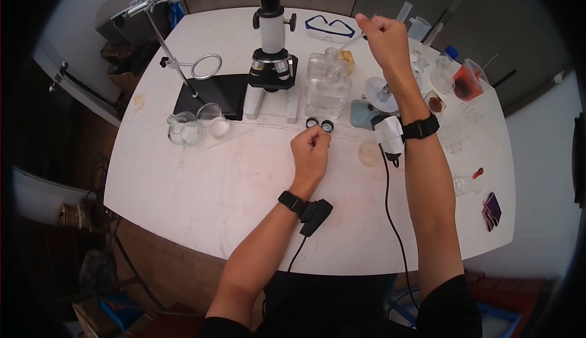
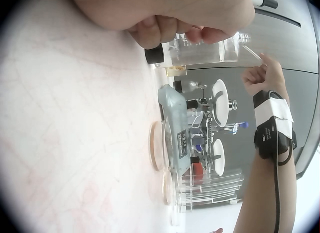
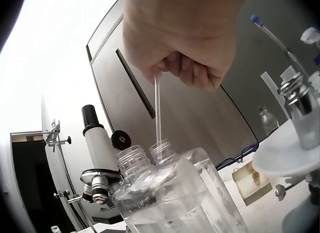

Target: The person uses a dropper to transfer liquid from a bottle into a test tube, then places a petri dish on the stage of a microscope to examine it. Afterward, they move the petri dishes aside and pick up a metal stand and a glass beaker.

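My right hand (image 1: 389,44), raised over the back of the table, pinches the top of a thin clear rod (image 3: 158,110) between thumb and fingertips. The rod slants down into the open neck of the rear clear bottle (image 1: 317,68). A second uncapped clear bottle (image 1: 329,99) stands just in front, liquid showing in it. My left hand (image 1: 310,155) rests on the table with loosely curled fingers and nothing visible in them. Two black screw caps (image 1: 327,126) lie right at its fingertips, between the hand and the bottles.
A microscope (image 1: 272,45) stands left of the bottles, beside a ring stand (image 1: 206,66) and two glass vessels (image 1: 215,121). To the right are a balance (image 1: 365,113), a petri dish (image 1: 370,154), a red container (image 1: 469,80) and glassware. Safety goggles (image 1: 329,28) lie behind.
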